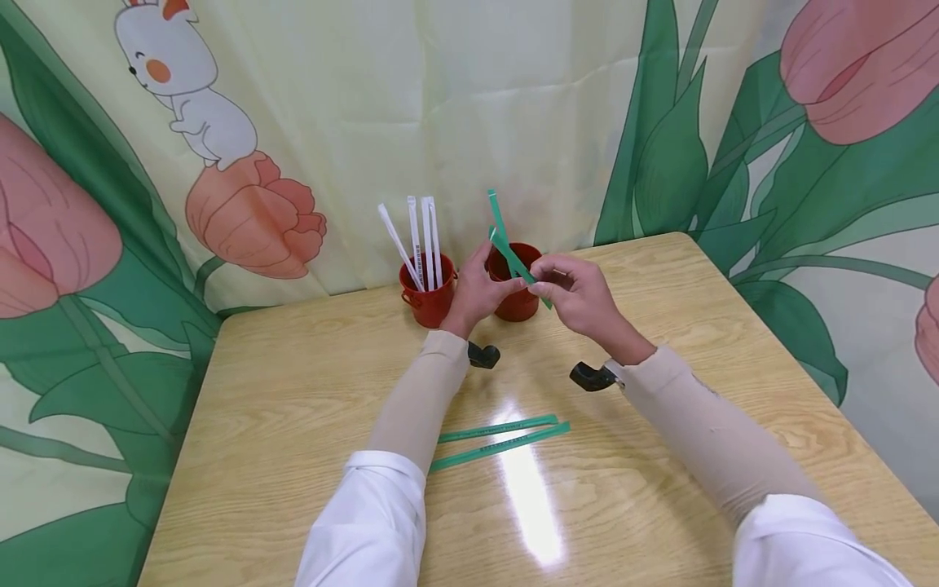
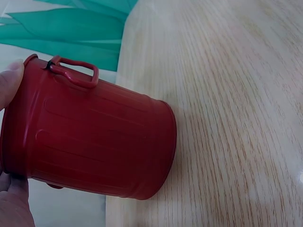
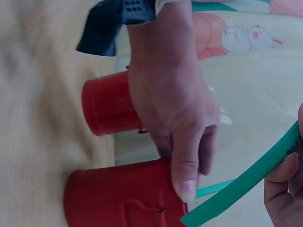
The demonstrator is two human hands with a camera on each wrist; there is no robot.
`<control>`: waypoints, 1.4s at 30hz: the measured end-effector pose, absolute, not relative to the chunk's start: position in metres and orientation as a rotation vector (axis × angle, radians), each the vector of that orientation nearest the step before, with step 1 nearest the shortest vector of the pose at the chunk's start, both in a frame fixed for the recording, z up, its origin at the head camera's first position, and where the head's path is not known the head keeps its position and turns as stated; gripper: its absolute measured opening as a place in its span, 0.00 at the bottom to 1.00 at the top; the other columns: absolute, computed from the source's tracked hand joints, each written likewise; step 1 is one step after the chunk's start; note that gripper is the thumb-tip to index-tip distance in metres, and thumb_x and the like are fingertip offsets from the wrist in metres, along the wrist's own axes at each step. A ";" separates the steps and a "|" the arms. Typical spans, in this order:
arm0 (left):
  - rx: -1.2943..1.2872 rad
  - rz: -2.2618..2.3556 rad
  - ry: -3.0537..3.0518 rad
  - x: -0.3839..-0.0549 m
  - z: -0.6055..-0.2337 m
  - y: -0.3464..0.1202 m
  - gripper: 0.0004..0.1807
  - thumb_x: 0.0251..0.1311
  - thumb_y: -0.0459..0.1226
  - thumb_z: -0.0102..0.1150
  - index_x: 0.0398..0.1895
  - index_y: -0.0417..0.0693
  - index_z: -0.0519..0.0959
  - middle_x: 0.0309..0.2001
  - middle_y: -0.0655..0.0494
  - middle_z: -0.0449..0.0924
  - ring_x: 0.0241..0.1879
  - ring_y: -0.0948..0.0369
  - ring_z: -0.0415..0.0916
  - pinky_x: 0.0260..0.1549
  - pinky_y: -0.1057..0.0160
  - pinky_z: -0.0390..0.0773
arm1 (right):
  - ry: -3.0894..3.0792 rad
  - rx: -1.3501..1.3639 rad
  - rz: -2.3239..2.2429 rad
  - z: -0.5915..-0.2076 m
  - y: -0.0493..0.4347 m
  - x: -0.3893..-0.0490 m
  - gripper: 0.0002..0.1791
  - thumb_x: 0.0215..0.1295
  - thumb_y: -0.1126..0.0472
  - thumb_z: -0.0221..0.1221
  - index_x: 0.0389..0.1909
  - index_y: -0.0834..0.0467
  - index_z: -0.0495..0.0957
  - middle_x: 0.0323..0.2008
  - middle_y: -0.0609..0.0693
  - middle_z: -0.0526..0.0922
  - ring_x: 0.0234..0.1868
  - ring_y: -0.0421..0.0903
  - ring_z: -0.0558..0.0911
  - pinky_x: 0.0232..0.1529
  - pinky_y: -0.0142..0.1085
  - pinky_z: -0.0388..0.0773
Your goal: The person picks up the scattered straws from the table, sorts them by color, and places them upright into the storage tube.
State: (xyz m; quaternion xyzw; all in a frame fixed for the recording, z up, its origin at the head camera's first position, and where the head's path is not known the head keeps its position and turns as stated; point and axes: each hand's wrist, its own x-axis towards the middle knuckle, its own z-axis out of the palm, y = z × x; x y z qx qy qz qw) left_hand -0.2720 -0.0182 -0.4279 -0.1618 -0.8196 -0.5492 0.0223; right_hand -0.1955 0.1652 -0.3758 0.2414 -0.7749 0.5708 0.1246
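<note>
My left hand [image 1: 480, 289] grips the rim of the right-hand red bucket [image 2: 97, 127], thumb on one side and fingers on the other. This small bucket stands on the table and has a wire handle at its side. One green paper-wrapped straw [image 1: 496, 208] leans inside it. Between thumb and fingers, my right hand [image 1: 583, 293] pinches another green wrapped straw [image 3: 246, 182]. That straw slants over the bucket's mouth, its lower end close to the rim in the right wrist view.
To the left stands a second red bucket [image 1: 429, 306] holding several white wrapped straws [image 1: 416, 236]. Two green wrapped straws [image 1: 506, 443] lie nearer on the wooden table [image 1: 293, 408], partly behind the left sleeve. A printed curtain [image 1: 367, 122] hangs behind the table.
</note>
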 end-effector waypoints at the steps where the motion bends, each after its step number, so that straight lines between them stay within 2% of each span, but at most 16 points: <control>1: -0.504 -1.716 -2.533 -0.272 -0.428 -0.018 0.36 0.59 0.41 0.77 0.69 0.54 0.72 0.68 0.50 0.77 0.70 0.47 0.73 0.70 0.43 0.76 | -2.254 0.685 1.657 -0.374 0.164 -0.198 0.04 0.66 0.77 0.63 0.39 0.71 0.82 0.37 0.56 0.83 0.38 0.39 0.81 0.48 0.23 0.83; 3: -0.499 -1.733 -2.531 -0.272 -0.428 -0.018 0.37 0.59 0.42 0.77 0.71 0.55 0.71 0.68 0.51 0.77 0.69 0.49 0.74 0.70 0.46 0.76 | -2.237 0.634 1.633 -0.372 0.162 -0.204 0.04 0.66 0.76 0.64 0.40 0.72 0.82 0.36 0.55 0.83 0.37 0.38 0.80 0.48 0.22 0.82; 10: -0.494 -1.812 -2.507 -0.272 -0.430 -0.016 0.39 0.59 0.39 0.76 0.73 0.54 0.69 0.69 0.47 0.76 0.70 0.43 0.72 0.69 0.42 0.76 | -2.146 0.455 1.579 -0.367 0.156 -0.229 0.07 0.69 0.72 0.63 0.44 0.71 0.82 0.39 0.59 0.83 0.40 0.37 0.80 0.48 0.22 0.79; 17: -0.480 -1.780 -2.540 -0.272 -0.430 -0.016 0.37 0.59 0.41 0.76 0.71 0.56 0.70 0.68 0.52 0.77 0.69 0.50 0.74 0.69 0.46 0.77 | -2.190 0.315 1.612 -0.378 0.155 -0.249 0.09 0.72 0.66 0.63 0.48 0.67 0.83 0.44 0.63 0.84 0.42 0.43 0.79 0.46 0.24 0.79; 27: -0.501 -1.779 -2.521 -0.273 -0.431 -0.017 0.40 0.59 0.41 0.77 0.73 0.52 0.69 0.68 0.49 0.77 0.68 0.48 0.74 0.69 0.46 0.78 | -2.501 0.123 1.475 -0.399 0.160 -0.270 0.13 0.74 0.61 0.62 0.52 0.64 0.85 0.44 0.62 0.86 0.45 0.52 0.77 0.47 0.37 0.76; 32: -0.530 -1.802 -2.490 -0.274 -0.432 -0.016 0.40 0.58 0.41 0.77 0.72 0.49 0.69 0.67 0.47 0.78 0.67 0.46 0.75 0.69 0.45 0.77 | -2.594 0.095 1.406 -0.405 0.161 -0.270 0.13 0.75 0.61 0.60 0.52 0.65 0.84 0.44 0.62 0.86 0.44 0.53 0.80 0.43 0.38 0.79; 38: -0.509 -1.798 -2.513 -0.275 -0.430 -0.018 0.38 0.58 0.41 0.77 0.71 0.52 0.70 0.66 0.50 0.78 0.67 0.47 0.75 0.68 0.45 0.78 | -2.597 0.140 1.344 -0.407 0.157 -0.256 0.12 0.74 0.63 0.60 0.53 0.64 0.83 0.45 0.60 0.84 0.43 0.53 0.76 0.39 0.39 0.74; 42: -0.513 -1.753 -2.535 -0.275 -0.429 -0.017 0.38 0.58 0.43 0.77 0.71 0.50 0.70 0.67 0.50 0.78 0.68 0.48 0.74 0.69 0.46 0.77 | -2.524 0.186 1.428 -0.407 0.155 -0.238 0.11 0.73 0.64 0.61 0.50 0.65 0.83 0.42 0.60 0.83 0.42 0.53 0.75 0.40 0.36 0.74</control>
